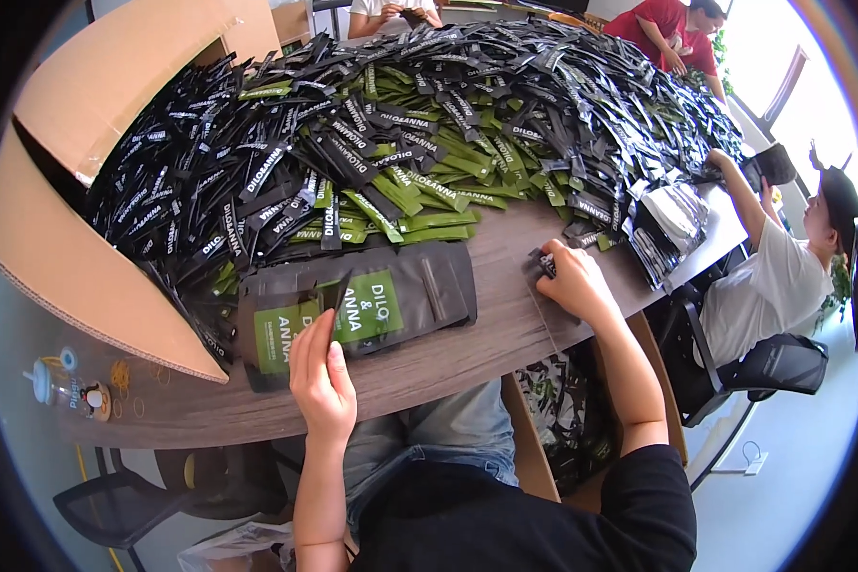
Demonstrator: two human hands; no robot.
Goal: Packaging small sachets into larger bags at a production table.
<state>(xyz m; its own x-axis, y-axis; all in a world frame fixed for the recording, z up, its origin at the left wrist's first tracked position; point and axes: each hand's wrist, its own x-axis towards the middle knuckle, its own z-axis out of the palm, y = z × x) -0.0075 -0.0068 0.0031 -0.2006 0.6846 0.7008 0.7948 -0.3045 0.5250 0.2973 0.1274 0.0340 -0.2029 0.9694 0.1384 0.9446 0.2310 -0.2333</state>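
Observation:
Two flat black pouches with green panels overlap on the table in front of me, the upper pouch (pixel 415 286) lying partly over the lower pouch (pixel 267 305). My left hand (pixel 322 381) rests on them where they overlap, its fingers stretched out and the thumb apart. A dark edge or strip rises by its fingertips; I cannot tell whether it belongs to a pouch. To the right, my right hand (pixel 582 281) curls its fingers round some black stick sachets (pixel 541 264) just above the table. Behind the pouches spreads a big heap of black and green stick sachets (pixel 439 176).
An open cardboard box (pixel 114 262) borders the heap at left. Near the left edge stand a clear bottle (pixel 67 391) and rubber bands (pixel 121 375). A box of sachets (pixel 558 410) sits below the table edge. A co-worker (pixel 772 257) sits at right; two others are behind the heap.

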